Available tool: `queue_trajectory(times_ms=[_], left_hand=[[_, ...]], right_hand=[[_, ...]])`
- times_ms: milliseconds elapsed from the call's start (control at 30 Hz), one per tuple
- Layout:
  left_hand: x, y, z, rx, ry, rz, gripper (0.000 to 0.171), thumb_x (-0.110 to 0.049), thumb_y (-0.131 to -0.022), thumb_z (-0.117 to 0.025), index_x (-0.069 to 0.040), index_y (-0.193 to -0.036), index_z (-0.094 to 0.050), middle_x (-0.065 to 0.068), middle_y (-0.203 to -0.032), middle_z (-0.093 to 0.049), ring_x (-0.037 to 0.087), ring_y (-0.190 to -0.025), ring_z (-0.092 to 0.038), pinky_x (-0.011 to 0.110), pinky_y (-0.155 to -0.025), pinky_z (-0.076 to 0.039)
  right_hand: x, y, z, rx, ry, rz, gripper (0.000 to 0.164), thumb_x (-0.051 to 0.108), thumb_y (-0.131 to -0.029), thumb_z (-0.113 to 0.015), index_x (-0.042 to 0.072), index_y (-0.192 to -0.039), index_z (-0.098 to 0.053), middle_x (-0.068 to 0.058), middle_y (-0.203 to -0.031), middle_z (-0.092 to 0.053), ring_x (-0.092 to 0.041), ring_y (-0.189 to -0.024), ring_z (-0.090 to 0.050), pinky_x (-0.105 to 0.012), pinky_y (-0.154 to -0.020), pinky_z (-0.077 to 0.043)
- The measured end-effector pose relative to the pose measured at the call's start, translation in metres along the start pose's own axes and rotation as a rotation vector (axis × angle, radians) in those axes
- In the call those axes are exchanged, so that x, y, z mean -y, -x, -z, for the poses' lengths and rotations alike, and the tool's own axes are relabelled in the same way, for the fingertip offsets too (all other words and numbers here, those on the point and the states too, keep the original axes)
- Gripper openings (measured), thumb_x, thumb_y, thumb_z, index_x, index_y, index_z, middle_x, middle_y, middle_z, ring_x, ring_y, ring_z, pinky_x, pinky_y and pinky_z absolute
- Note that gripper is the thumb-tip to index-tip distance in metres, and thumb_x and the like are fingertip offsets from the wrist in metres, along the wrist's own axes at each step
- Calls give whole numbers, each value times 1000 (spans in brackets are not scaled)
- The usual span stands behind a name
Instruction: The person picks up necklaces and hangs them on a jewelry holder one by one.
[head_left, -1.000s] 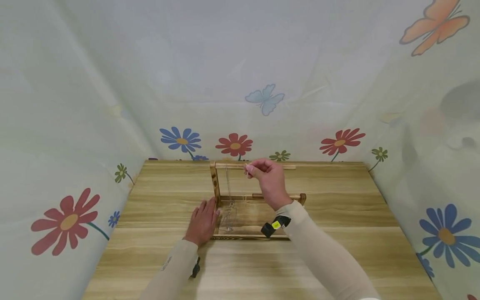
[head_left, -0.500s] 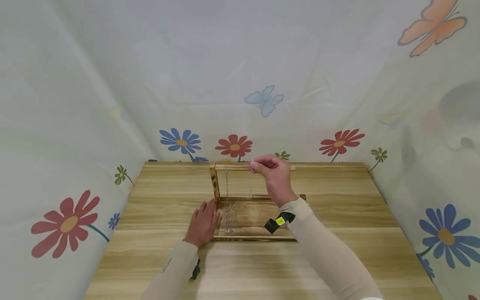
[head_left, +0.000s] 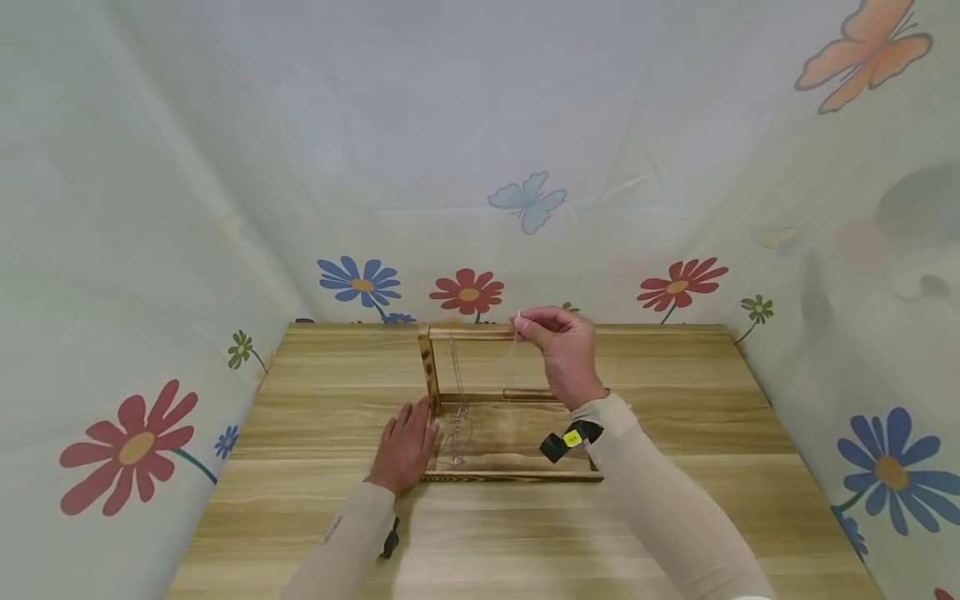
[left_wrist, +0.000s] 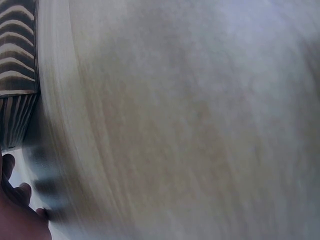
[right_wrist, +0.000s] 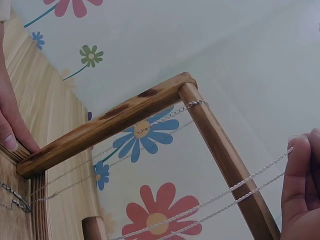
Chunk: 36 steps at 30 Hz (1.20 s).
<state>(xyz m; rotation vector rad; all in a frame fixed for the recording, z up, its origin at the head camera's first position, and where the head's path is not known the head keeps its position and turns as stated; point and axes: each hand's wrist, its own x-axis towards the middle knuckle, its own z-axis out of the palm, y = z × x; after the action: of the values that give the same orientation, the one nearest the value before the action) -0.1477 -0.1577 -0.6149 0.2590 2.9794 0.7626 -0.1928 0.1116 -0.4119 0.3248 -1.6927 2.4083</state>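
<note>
A wooden jewellery stand (head_left: 429,371) has an upright post at its left, a horizontal top bar (right_wrist: 215,135) and a flat tray base. Near the post, a silver chain necklace (head_left: 456,367) is looped over the bar, its lower part lying on the tray. My right hand (head_left: 562,354) pinches a second silver chain (right_wrist: 260,170) between thumb and fingertips, beside the bar. Two strands of it run down from the fingers and cross the bar in the right wrist view. With fingers extended, my left hand (head_left: 405,446) rests against the left side of the base.
The stand sits on a wood-grain table (head_left: 315,375). A lower wooden rod (head_left: 525,394) runs along the back of the tray. Fabric walls (head_left: 375,150) printed with flowers and butterflies enclose the table at the back and sides.
My right hand has moved to the right along the top bar, carrying the pinched chain with it. The left hand stays against the base.
</note>
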Motion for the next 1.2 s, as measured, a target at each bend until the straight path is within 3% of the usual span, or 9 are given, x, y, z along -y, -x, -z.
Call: queue_trajectory(times_ms=[200, 400, 767, 967, 1200], left_hand=[[-2, 0, 3, -11, 20, -10, 60, -35, -115, -37, -6, -166, -25, 15, -171, -31, 42, -160, -24, 65, -128, -19], [-3, 1, 4, -12, 18, -14, 60, -34, -115, -37, -6, -166, -25, 15, -171, -31, 42, -160, -24, 66, -127, -19], [-1, -1, 0, -19, 8, -25, 60, -37, -115, -35, -7, -166, -27, 15, -171, -33, 43, -159, -26, 67, -126, -21], [0, -1, -1, -20, 17, -28, 60, -38, -115, -35, -7, -166, -27, 15, -171, -33, 42, -160, -25, 66, -127, -20], [1, -1, -1, -34, 12, -31, 59, -36, -115, -36, -6, -166, -27, 14, -171, -32, 42, -159, -26, 67, -126, -21]], right_hand=[[7, -1, 7, -5, -23, 9, 5, -8, -91, -74, -10, -95, -75, -4, -86, -80, -16, -78, -77, -29, -76, -64], [12, -1, 15, -4, -29, 23, 6, -7, -91, -75, -2, -91, -79, -4, -86, -80, -15, -78, -78, -29, -75, -65], [17, 0, 29, 0, -16, 22, 7, -6, -90, -76, 0, -92, -80, -4, -86, -80, -16, -80, -79, -30, -76, -65], [20, 2, 33, -5, -12, 23, 4, -7, -90, -76, -7, -94, -77, -5, -85, -80, -17, -78, -78, -30, -76, -65], [22, 4, 34, -21, 11, 26, 7, -6, -89, -77, 1, -89, -79, -7, -85, -80, -19, -78, -77, -29, -75, -65]])
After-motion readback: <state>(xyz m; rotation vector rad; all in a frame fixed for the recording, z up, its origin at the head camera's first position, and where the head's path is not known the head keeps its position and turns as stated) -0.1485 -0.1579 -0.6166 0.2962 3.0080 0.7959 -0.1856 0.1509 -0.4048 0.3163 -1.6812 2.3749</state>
